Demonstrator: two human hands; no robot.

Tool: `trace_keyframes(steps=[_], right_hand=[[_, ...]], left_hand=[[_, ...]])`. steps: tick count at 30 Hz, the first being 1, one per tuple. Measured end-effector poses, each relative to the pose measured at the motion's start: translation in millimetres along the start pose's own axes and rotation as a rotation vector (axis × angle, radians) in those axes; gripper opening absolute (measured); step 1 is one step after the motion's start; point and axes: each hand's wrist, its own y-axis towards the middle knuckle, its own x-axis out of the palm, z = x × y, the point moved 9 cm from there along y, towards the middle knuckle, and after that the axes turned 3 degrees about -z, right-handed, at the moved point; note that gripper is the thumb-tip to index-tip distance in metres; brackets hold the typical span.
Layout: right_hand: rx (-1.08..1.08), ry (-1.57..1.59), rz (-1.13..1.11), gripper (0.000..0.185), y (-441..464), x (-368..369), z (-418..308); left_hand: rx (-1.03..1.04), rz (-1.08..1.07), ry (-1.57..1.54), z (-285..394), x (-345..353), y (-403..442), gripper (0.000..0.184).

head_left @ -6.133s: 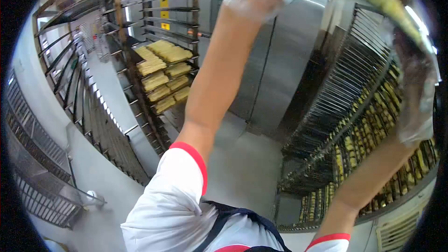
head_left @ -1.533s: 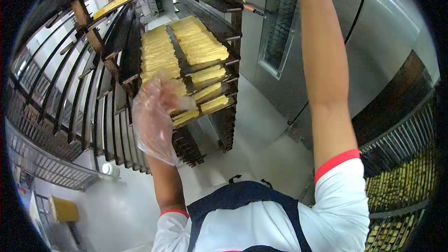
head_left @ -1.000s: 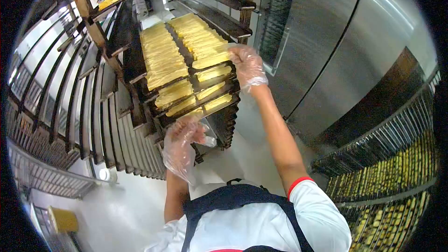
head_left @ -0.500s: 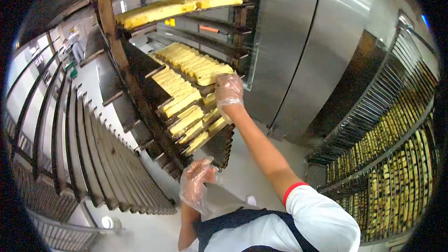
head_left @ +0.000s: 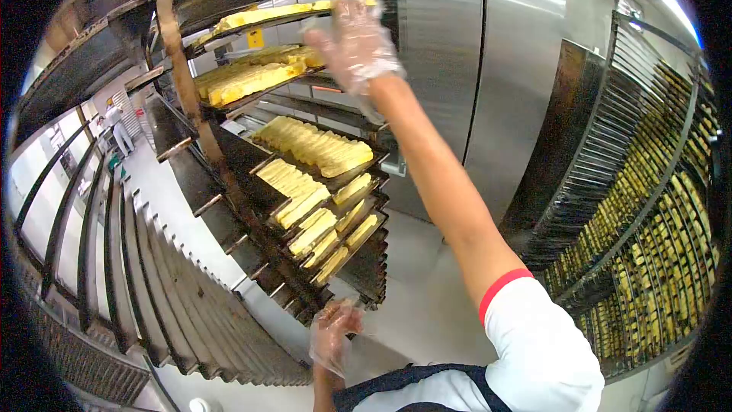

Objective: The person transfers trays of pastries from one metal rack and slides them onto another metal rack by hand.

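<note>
My right hand, in a clear plastic glove, is raised before the upper shelves of a tall rack. Its fingers are stretched with the thumb apart, and I see nothing held. Behind it lies a tray of yellow baked-looking strips; contact cannot be made out. Below are thicker yellow strips and another tray with pale yellow strips in rows, with loose groups at its near end. My left hand, also gloved, hangs low beneath the rack's trays, fingers loosely bent and apart, with nothing visible in it.
Left of the rack stands another rack with dark slanted rails. Metal cabinet doors rise behind. At right, a wire rack holds many dark-and-yellow pieces. A person stands far off at left on the pale floor.
My right hand has risen from the strips on the middle tray to the upper tray. My left hand stays low. The view has tilted up, showing more of the upper shelves.
</note>
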Motion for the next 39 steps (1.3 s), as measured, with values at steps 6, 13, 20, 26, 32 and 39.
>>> trace_keyframes(steps=[6, 13, 20, 26, 32, 39], right_hand=[[-0.021, 0.085, -0.016, 0.09, -17.1, 4.3, -4.6], [0.192, 0.069, -0.366, 0.078, -279.6, -74.6, 59.5], [1.385, -0.188, -0.801, 0.056, -645.2, -324.3, 137.5], [1.768, -0.205, -0.391, 0.052, -730.8, -478.7, 82.9], [1.532, -0.157, -0.419, 0.055, -764.3, -563.3, 57.1], [1.799, -0.038, 0.285, 0.048, -884.8, -686.9, 59.7]], left_hand=[[-0.146, 0.06, 0.072, -9.2, 34.4, 1.4, 0.026], [-0.19, -0.146, 0.06, -33.1, 120.4, 36.2, 0.022], [-0.384, -0.552, 0.024, -123.2, 272.6, 20.4, 0.021], [-0.436, -1.298, 0.101, -111.7, 540.2, -123.4, 0.026], [0.058, -1.472, -0.091, 43.2, 807.7, -216.4, 0.025], [0.835, -1.012, 0.772, 78.9, 1075.0, -188.9, 0.039]])
